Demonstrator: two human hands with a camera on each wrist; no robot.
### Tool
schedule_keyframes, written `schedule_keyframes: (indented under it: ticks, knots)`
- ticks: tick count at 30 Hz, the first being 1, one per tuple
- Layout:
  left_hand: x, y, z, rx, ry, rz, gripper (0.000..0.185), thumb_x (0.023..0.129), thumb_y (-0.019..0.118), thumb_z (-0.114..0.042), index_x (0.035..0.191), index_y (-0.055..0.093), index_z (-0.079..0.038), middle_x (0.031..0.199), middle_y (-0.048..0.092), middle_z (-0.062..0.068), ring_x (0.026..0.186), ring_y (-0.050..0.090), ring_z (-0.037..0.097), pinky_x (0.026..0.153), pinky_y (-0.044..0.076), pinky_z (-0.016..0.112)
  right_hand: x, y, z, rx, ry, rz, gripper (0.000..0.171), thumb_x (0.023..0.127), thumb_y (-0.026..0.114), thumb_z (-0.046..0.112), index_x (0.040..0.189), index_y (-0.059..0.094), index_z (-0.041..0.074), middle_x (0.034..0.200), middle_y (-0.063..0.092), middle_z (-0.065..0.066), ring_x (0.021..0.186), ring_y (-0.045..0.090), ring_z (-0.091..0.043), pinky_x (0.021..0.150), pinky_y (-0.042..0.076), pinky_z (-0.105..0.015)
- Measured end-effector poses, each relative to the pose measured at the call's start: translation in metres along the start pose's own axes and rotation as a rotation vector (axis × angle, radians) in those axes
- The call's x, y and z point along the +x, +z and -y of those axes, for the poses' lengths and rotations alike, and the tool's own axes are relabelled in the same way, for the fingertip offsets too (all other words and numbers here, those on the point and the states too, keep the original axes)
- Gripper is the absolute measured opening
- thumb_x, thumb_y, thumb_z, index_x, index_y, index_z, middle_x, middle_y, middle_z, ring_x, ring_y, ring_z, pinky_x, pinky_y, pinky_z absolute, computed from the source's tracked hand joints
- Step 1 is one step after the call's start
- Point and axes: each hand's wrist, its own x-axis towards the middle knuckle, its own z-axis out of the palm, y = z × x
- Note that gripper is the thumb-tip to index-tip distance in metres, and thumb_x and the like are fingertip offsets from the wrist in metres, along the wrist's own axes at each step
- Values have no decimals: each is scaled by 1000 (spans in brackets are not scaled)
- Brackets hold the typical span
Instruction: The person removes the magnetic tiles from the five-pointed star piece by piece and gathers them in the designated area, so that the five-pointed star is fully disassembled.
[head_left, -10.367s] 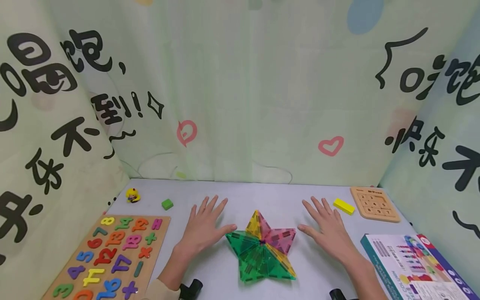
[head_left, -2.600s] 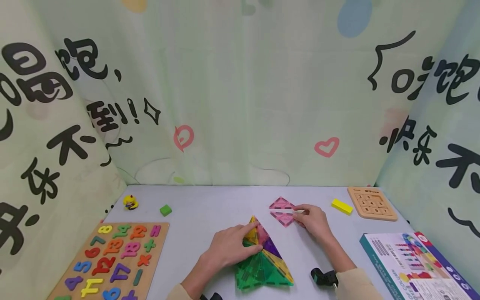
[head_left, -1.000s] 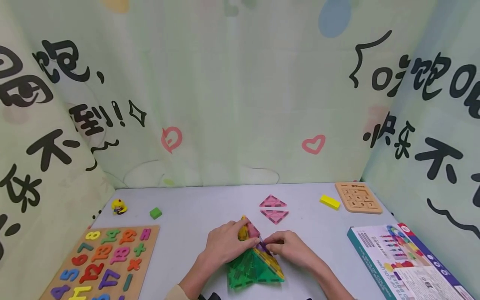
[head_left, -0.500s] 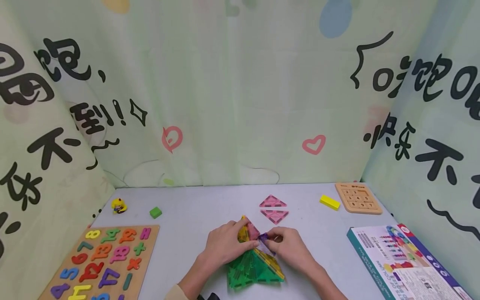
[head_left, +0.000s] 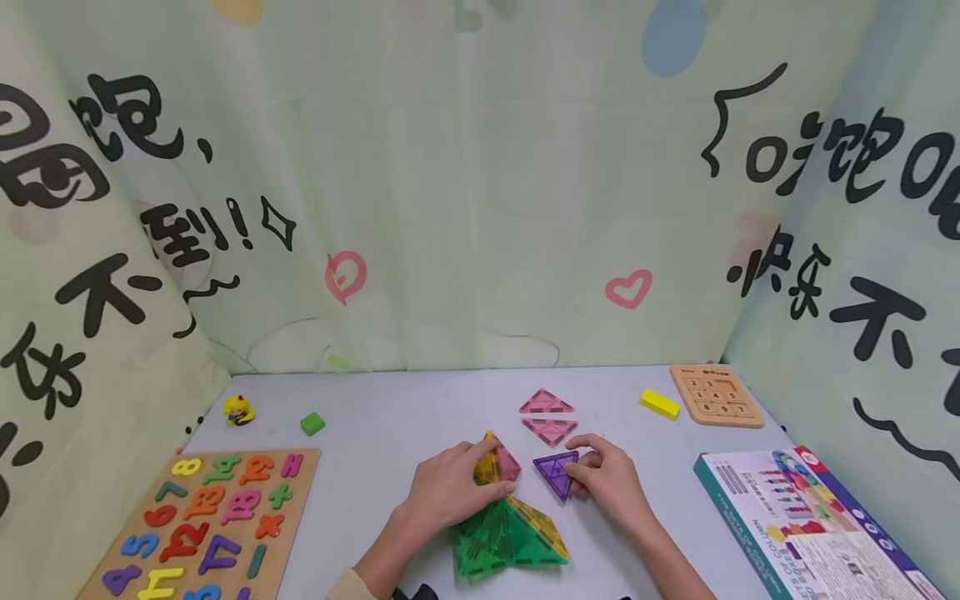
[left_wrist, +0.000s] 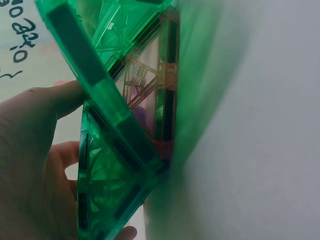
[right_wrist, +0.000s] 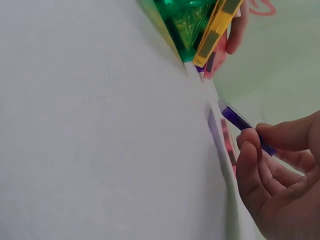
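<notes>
My left hand [head_left: 456, 483] holds a structure of translucent magnetic tiles [head_left: 504, 537], mostly green with yellow and pink parts. Its fingers reach over the yellow and pink tip while the thumb lies across the near side. Seen from the left wrist, the green tiles [left_wrist: 112, 115] hide part of the hand. To the right of the structure, my right hand [head_left: 611, 487] pinches a purple triangular magnetic tile [head_left: 553, 473] between thumb and fingers. This tile [right_wrist: 237, 119] is apart from the structure and appears edge-on in the right wrist view. Two pink triangular tiles [head_left: 548, 431] lie behind it.
A wooden number board [head_left: 202, 504] lies at left. Behind it are a yellow duck figure [head_left: 238, 410] and a green block [head_left: 312, 423]. At right are a yellow block [head_left: 660, 404], a wooden number puzzle [head_left: 716, 396] and a large box [head_left: 813, 521]. Curtains surround the table.
The star stood whole, with both hands spread beside it. Two pink tiles were later laid behind it. The right hand has now pulled the purple tile off to the right; the left stays put.
</notes>
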Motion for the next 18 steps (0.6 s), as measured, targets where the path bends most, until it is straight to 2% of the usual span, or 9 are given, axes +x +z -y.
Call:
schedule_keyframes:
  ticks: [4, 8, 12, 18]
  knots:
    - [-2, 0, 1, 1, -2, 17, 71, 84, 58, -73, 144, 50, -35, 131, 64, 5, 111, 64, 27, 87, 53, 50, 2, 1, -5, -5, 2, 10, 20, 87, 71, 3, 107, 68, 4, 68, 65, -6, 56, 61, -15, 54, 51, -26]
    - [-3, 0, 2, -5, -3, 31, 71, 84, 58, -74, 144, 50, -36, 132, 64, 6, 113, 64, 28, 88, 53, 51, 5, 1, -7, -73, -24, 14, 18, 87, 72, 2, 104, 68, 3, 65, 63, -6, 54, 61, -15, 52, 51, -25]
    - [-5, 0, 3, -1, -6, 35, 71, 84, 58, -74, 144, 50, -37, 132, 64, 5, 111, 64, 26, 87, 53, 50, 9, 1, -6, -146, -59, 24, 16, 87, 72, 2, 102, 68, 2, 61, 60, -5, 52, 57, -14, 49, 47, -23]
    - [-5, 0, 4, -3, 0, 58, 71, 83, 58, -74, 144, 49, -39, 134, 63, 4, 113, 63, 26, 89, 53, 51, 13, -1, -6, -177, -63, 30, 14, 87, 71, 4, 100, 69, 3, 59, 59, -4, 51, 55, -13, 48, 43, -23]
